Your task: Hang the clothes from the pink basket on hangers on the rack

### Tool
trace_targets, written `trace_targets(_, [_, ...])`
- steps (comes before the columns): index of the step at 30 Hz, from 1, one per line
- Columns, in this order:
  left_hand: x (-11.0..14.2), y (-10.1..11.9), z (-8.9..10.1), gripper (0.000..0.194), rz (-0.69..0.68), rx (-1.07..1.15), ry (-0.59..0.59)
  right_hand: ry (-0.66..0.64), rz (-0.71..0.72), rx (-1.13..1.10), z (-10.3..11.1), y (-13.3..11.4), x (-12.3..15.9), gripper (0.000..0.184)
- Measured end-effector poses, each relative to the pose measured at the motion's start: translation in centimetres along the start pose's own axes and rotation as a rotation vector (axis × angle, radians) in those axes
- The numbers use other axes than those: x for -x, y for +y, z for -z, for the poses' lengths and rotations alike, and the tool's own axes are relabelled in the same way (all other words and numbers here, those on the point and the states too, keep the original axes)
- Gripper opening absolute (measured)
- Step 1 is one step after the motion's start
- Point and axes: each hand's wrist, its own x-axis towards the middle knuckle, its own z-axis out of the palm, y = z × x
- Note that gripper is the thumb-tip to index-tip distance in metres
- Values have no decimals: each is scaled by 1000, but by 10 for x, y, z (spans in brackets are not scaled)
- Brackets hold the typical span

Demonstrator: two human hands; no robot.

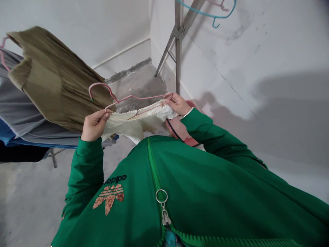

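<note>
Concrete floor (31, 199) beneath two hands (94, 125), one pink hanger (138, 98), one garment (133, 121).

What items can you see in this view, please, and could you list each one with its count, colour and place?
wire hanger: 1, pink, held between both hands
lace garment: 1, cream, on that hanger
hanging garment: 1, olive, at left
grey cloth: 1, grey, below the olive garment
blue cloth: 1, blue, under the grey cloth
upper hanger: 1, teal, top, on the metal stand
metal stand: 1, grey, by the wall
strapped object: 1, pink with black strap, below the right hand; kind unclear
jacket: 1, green, worn by the person
left hand: 1, gripping the lace garment
right hand: 1, gripping hanger and lace
</note>
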Motion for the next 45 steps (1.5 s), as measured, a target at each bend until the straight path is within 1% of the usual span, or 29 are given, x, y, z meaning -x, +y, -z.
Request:
trace_targets(2, [0,-4,4,29,-14,-55,-7,-168,57,98,11,3,-1,54])
trace_targets(3, [0,-5,6,28,-36,-97,-6,-231,85,151,15,5,-1,54])
trace_targets(5, [-1,-8,7,27,-89,-190,16,-283,123,237,21,7,-2,53])
trace_targets(7, [-1,-10,6,27,-126,-271,55,-276,131,279,22,8,-3,52])
trace_targets(9, [-1,-11,2,28,-136,-342,77,-265,122,276,21,7,-2,52])
trace_targets(12, [2,-11,-7,30,-132,-462,57,-225,116,229,20,0,1,51])
trace_targets(15, [4,-10,-13,31,-120,-549,66,-205,162,169,22,-11,7,50])
trace_targets(17, [5,-11,-15,31,-113,-535,124,-212,218,109,24,-18,11,53])
trace_targets(18, [5,-12,-15,30,-114,-507,158,-191,237,84,25,-20,13,55])
trace_targets(20, [4,-13,-13,28,-125,-447,211,-93,253,78,28,-23,13,55])
trace_targets(22, [3,-14,-11,26,-148,-412,235,-4,255,162,32,-23,8,54])
trace_targets(24, [2,-13,-9,24,-176,-401,242,-2,267,301,35,-20,-1,54])
trace_targets(27, [0,-10,-7,24,-222,-390,235,-96,328,473,33,-14,-17,50])
trace_targets(29, [0,-8,-6,25,-246,-384,231,-152,381,532,30,-10,-24,43])
trace_targets(31, [0,-7,-6,26,-262,-379,230,-167,418,565,25,-9,-27,41])
trace_targets(34, [1,-5,-10,30,-285,-370,228,-126,459,588,16,-15,-27,42])
trace_targets(36, [1,-3,-14,32,-286,-371,205,-111,489,591,7,-22,-27,43])
trace_targets(38, [-1,-3,-18,35,-259,-383,164,-113,497,588,-1,-31,-27,46])
trace_targets(40, [-3,-6,-18,37,-213,-398,120,-107,484,576,-6,-37,-27,50])
trace_targets(42, [-4,-13,-11,39,-159,-413,97,-65,475,553,-4,-39,-28,52])
trace_targets(45, [-3,-33,6,47,-68,-442,54,40,456,523,9,-37,-27,50])
